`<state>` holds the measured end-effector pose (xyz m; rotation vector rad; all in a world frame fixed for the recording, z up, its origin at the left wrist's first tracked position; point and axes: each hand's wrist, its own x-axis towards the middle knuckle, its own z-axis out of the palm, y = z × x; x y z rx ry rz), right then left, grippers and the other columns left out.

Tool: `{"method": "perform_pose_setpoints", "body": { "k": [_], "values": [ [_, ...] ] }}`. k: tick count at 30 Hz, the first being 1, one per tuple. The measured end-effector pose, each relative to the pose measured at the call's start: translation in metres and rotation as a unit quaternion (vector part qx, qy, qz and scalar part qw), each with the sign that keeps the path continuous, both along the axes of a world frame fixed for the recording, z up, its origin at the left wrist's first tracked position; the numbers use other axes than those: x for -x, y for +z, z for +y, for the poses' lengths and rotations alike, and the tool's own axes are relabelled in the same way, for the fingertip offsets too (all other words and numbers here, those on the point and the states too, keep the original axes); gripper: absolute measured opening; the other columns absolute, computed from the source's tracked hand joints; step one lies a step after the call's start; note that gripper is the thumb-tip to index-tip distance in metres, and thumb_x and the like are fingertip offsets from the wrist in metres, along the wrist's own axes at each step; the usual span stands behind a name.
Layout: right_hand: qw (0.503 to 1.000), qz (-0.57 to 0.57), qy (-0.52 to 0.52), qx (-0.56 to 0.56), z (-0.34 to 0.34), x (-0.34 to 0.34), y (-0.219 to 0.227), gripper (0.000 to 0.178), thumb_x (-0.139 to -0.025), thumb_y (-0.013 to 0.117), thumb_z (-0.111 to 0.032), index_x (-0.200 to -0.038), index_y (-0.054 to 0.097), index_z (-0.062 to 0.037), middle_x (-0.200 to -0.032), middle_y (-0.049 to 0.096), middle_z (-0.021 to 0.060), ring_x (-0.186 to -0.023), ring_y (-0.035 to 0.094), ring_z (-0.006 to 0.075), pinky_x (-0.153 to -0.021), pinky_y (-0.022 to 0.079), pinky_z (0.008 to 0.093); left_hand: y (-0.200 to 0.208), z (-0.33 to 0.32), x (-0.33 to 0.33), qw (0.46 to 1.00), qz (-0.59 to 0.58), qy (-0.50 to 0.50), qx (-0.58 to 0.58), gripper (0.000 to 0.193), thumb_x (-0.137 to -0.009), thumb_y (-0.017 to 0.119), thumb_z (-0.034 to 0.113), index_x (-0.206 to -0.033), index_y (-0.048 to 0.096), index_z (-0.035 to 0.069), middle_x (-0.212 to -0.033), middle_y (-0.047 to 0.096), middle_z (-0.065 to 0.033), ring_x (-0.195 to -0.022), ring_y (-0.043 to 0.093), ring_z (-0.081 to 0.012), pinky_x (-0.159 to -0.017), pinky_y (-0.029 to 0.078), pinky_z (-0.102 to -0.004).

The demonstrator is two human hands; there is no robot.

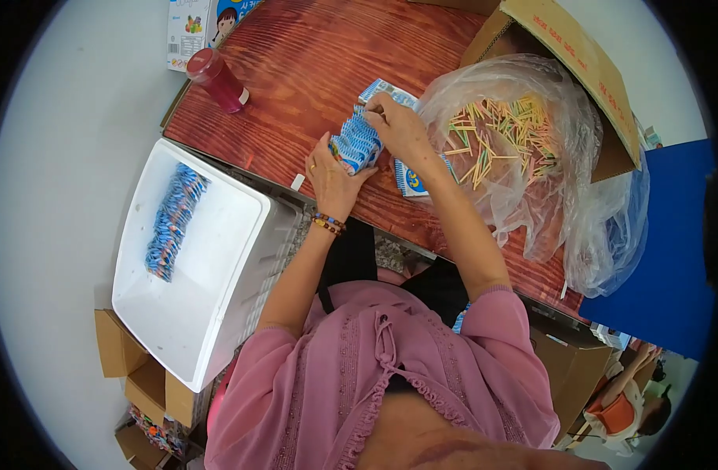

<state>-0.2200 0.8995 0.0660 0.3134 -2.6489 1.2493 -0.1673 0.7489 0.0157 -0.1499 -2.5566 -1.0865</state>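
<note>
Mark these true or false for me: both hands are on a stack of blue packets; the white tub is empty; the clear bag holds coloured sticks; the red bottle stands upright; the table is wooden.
1. Both hands are on a stack of blue packets. True: the left hand and the right hand hold the stack of blue packets.
2. The white tub is empty. False: the white tub holds a row of blue packets.
3. The clear bag holds coloured sticks. True: the clear bag has coloured sticks inside.
4. The red bottle stands upright. False: the red bottle lies on its side.
5. The table is wooden. True: the table shows reddish wood grain.
</note>
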Motion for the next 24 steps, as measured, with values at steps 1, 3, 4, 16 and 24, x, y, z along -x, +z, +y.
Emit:
{"method": "perform_pose_setpoints", "body": {
  "k": [1, 3, 4, 16, 24],
  "values": [
    [1.000, 0.023, -0.005, 0.015, -0.005, -0.007, 0.000, 0.021, -0.090, 0.056, -0.019, -0.100, 0.058, -0.0010, -0.087, 0.064, 0.0174, -0.081, 0.063, 0.0340, -0.071, 0.048, 0.0400, -0.003, -0.001, -0.001, 1.000, 0.000, 0.003, 0.003, 0.096, -0.056, 0.088, 0.026, -0.132, 0.035, -0.001, -0.124, 0.048, -0.0204, -0.117, 0.043, -0.0379, -0.103, 0.030, -0.0475],
    [0.998, 0.046, -0.007, 0.035, -0.009, -0.011, -0.003, 0.022, -0.090, 0.055, -0.019, -0.101, 0.059, -0.0005, -0.088, 0.064, 0.0181, -0.083, 0.062, 0.0347, -0.073, 0.048, 0.0404, -0.009, -0.002, -0.004, 0.995, -0.002, 0.001, -0.100, 0.101, -0.057, 0.089, 0.026, -0.135, 0.031, -0.003, -0.127, 0.047, -0.0218, -0.117, 0.044, -0.0387, -0.101, 0.034, -0.0446],
    [0.998, 0.061, 0.000, 0.010, -0.008, -0.012, -0.006, 0.022, -0.091, 0.054, -0.021, -0.100, 0.060, -0.0016, -0.090, 0.064, 0.0177, -0.085, 0.062, 0.0353, -0.074, 0.048, 0.0422, -0.010, -0.002, -0.005, 0.995, -0.001, 0.005, -0.095, 0.101, -0.057, 0.089, 0.026, -0.135, 0.031, -0.003, -0.127, 0.047, -0.0218, -0.117, 0.044, -0.0387, -0.101, 0.034, -0.0446],
    [0.995, -0.023, 0.100, -0.019, -0.008, -0.035, 0.014, 0.041, -0.087, 0.058, -0.036, -0.110, 0.058, -0.0033, -0.104, 0.064, 0.0201, -0.096, 0.061, 0.0366, -0.081, 0.046, 0.0428, -0.018, 0.002, -0.001, 0.995, 0.048, -0.024, -0.084, 0.069, -0.065, 0.082, 0.023, -0.120, 0.046, 0.001, -0.111, 0.054, -0.0189, -0.104, 0.054, -0.0365, -0.088, 0.043, -0.0420],
    [0.988, -0.123, 0.094, 0.014, -0.056, -0.036, 0.022, 0.055, -0.080, 0.068, -0.033, -0.123, 0.052, -0.0015, -0.108, 0.064, 0.0220, -0.101, 0.063, 0.0332, -0.088, 0.046, 0.0410, -0.018, -0.033, -0.010, 0.979, -0.011, -0.040, -0.201, 0.080, -0.068, 0.080, 0.021, -0.132, 0.035, 0.004, -0.123, 0.048, -0.0215, -0.118, 0.047, -0.0371, -0.101, 0.037, -0.0426]
  ]
}}
